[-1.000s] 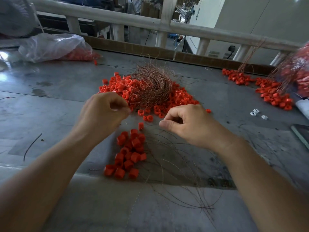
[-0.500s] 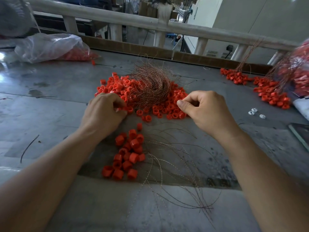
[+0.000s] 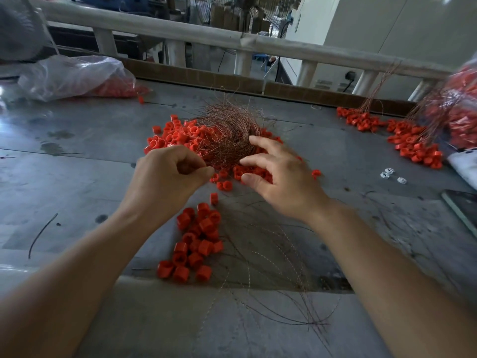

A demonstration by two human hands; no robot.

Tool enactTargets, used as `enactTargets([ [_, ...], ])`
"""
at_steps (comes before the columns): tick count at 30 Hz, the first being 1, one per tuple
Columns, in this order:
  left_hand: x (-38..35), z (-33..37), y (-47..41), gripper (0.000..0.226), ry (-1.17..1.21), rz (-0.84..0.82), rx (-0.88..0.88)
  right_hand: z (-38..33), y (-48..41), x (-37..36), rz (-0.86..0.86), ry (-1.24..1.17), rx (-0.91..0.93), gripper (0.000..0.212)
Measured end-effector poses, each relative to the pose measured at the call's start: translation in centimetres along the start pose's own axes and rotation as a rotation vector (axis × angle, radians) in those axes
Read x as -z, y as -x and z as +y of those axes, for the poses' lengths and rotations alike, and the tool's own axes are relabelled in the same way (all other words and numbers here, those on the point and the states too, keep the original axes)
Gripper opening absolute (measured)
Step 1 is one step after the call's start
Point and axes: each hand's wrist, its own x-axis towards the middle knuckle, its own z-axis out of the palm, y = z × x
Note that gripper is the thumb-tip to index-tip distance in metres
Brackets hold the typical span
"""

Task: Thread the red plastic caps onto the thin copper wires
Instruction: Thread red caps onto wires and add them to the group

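Note:
A tangled nest of thin copper wire point(image 3: 229, 133) lies on a heap of loose red caps point(image 3: 175, 136) at the table's middle. My left hand point(image 3: 167, 179) is curled beside the nest's near left edge, thumb and forefinger pinched together; what they hold is hidden. My right hand point(image 3: 281, 174) hovers with fingers spread over the caps at the nest's near right side, its fingertips touching the wire. A cluster of red caps threaded on wires point(image 3: 196, 241) lies nearer me, with their wire tails point(image 3: 271, 267) fanning toward the table's front.
A clear bag of red caps point(image 3: 77, 76) lies at the back left. More threaded caps point(image 3: 413, 143) and a full bag point(image 3: 462, 109) sit at the right, with small white pieces point(image 3: 389, 174) and a dark flat device point(image 3: 462, 208). A railing point(image 3: 232, 45) runs behind.
My right hand has opened from a pinch and moved up to the wire nest. My left hand stays curled by the nest's left edge.

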Motion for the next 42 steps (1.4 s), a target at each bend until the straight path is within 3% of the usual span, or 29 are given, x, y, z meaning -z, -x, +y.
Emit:
enactTargets([
  [5, 0.1, 0.2, 0.0, 0.005, 0.012, -0.026, -0.029, 0.1, -0.7, -1.1, -0.165, 0.037, 0.055, 0.052],
  [8, 0.1, 0.3, 0.2, 0.007, 0.007, -0.035, -0.055, 0.2, -0.7, -1.2, -0.175, 0.011, 0.045, 0.063],
  [13, 0.0, 0.3, 0.2, 0.011, 0.034, -0.042, -0.084, -0.2, -0.4, -1.0, -0.131, -0.016, 0.064, 0.06],
  [19, -0.1, 0.0, 0.2, 0.016, 0.044, -0.056, -0.11, -0.7, -0.3, -1.4, -0.205, -0.07, 0.088, 0.061],
  [26, -0.1, -0.2, 0.3, 0.017, 0.07, -0.06, -0.103, -0.8, 0.0, -1.1, -0.002, -0.171, 0.138, 0.048],
  [31, 0.0, -0.1, 0.4, 0.02, 0.075, -0.055, -0.074, -1.5, 0.5, -0.2, 0.267, -0.261, 0.2, 0.027],
  [35, 0.4, 0.7, 0.7, 0.034, 0.338, -0.137, -0.132, -2.7, 1.4, 0.3, 0.347, -0.297, 0.331, 0.024],
  [38, 0.7, 1.3, 1.1, 0.03, 0.541, -0.274, -0.233, -3.7, 1.6, -0.1, 0.341, -0.252, 0.472, 0.027],
  [42, 1.1, 1.2, 0.9, 0.025, 0.695, -0.312, -0.171, -4.0, 1.7, -0.1, 0.32, -0.278, 0.487, 0.03],
])
